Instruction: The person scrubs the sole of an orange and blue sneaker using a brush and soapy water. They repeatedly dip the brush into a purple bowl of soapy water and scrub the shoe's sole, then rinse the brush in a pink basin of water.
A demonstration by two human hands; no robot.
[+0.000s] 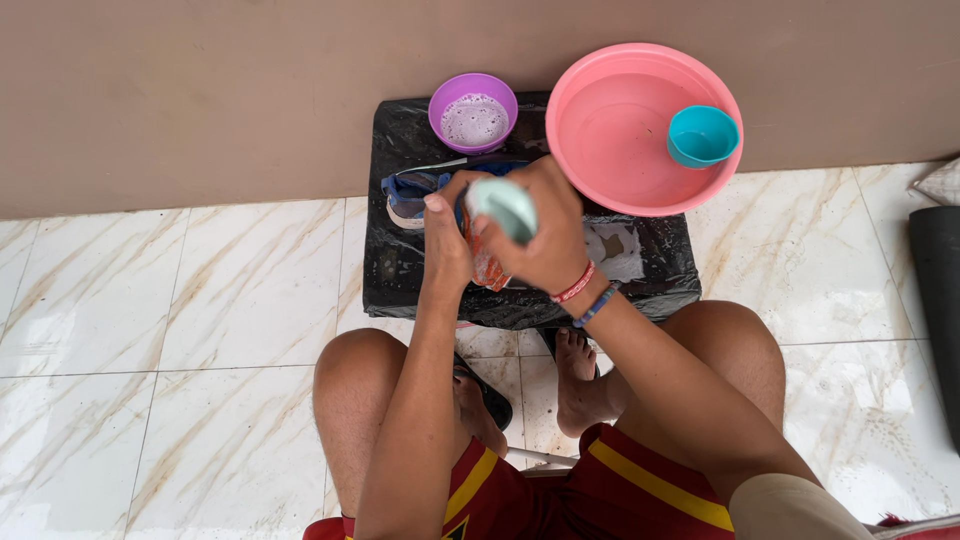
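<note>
Two hands meet over a low stand wrapped in black plastic [640, 285], and I see both busy with one shoe [412, 195]; the left hand [445, 245] is closed around the shoe's near end, thumb up along its side, and the right hand [545, 235] is clamped on a pale green brush [505, 205] pressed against the shoe; the two hands touch each other; the shoe lies on the stand, its blue and white part showing to the left of the hands and a red-orange patch under the right palm; I cannot tell how much of it the hands hide; a red band and a blue band sit on the right wrist; at the back of the stand, a purple bowl [473, 110] with foamy liquid stands just beside a big pink basin [600, 150], and a teal cup [702, 135] rests inside the basin at its right rim; my knees frame the stand, bare feet on the marble tiles [200, 300] below it
</note>
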